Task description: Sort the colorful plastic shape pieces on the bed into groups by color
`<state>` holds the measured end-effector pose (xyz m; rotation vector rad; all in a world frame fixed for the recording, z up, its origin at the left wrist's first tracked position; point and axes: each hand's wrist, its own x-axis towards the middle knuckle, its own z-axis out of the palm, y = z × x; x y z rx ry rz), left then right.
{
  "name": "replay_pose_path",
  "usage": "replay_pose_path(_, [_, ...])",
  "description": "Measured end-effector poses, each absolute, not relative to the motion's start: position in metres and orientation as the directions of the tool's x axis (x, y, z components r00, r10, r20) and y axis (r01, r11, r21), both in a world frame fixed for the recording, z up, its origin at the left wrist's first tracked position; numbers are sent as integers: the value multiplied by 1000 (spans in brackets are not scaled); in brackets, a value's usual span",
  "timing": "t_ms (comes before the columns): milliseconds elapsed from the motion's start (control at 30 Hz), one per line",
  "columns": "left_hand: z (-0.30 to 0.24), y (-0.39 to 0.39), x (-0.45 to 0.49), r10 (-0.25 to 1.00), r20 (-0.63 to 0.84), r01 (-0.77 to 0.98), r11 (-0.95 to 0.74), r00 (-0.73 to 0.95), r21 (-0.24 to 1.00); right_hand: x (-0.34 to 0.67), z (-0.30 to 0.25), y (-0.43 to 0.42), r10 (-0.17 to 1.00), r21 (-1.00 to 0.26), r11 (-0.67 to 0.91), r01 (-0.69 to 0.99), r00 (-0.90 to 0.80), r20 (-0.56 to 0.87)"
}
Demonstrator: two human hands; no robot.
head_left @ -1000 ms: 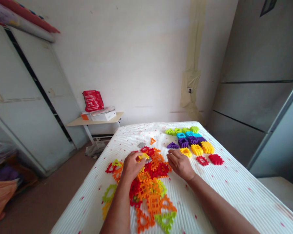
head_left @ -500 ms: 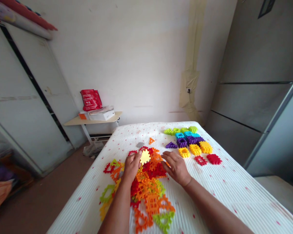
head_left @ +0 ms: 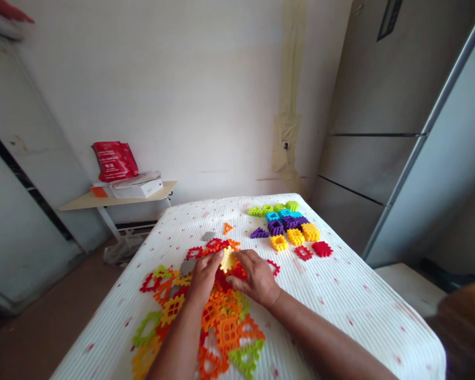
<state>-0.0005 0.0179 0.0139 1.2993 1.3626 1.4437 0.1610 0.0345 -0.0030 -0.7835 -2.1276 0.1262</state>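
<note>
My left hand (head_left: 203, 274) has its grip closed on a yellow tile (head_left: 227, 259), pinched by its near edge and lifted just above the loose pile (head_left: 225, 330) of red, orange and green pieces on the bed (head_left: 340, 295). My right hand (head_left: 257, 274) lies palm down just beside it, fingertips against the tile's far edge. The fingers hide the contact, so I cannot tell whether that grip is pinching or only touching.

The tile looks like hard moulded plastic: flat, light and stiff, with notched teeth all round the rim. I judge it won't bend or crush under a firm pinch. The faces look smooth and may slide, so the toothed edges are the better place to hold it, thumb on one side and fingers opposite. The teeth could snag on neighbouring pieces in the pile, and the soft bed cover gives little to press against.

Farther out, well apart from my hands, sorted tiles (head_left: 288, 224) sit in rows of green, blue, purple, yellow and red.
</note>
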Motion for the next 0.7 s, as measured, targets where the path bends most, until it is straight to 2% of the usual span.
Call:
replay_pose_path(300, [2,21,2,972,174,52,-167,-159,985,164,3,34,677,-521,729,444,-350,647])
replay_pose_path(467, [10,19,-3,980,171,187,-150,-101,971,166,5,43,658,-530,742,410,-299,691])
replay_pose_path(533, [15,18,-11,972,206,271,-170,-109,948,182,10,57,640,-497,730,469,-214,738])
replay_pose_path(600, [17,19,-21,948,255,335,-181,-191,925,211,14,76,639,-487,655,578,-80,765])
replay_pose_path(700, [17,21,-36,888,276,395,-120,-368,911,270,15,105,642,-509,381,772,175,746])
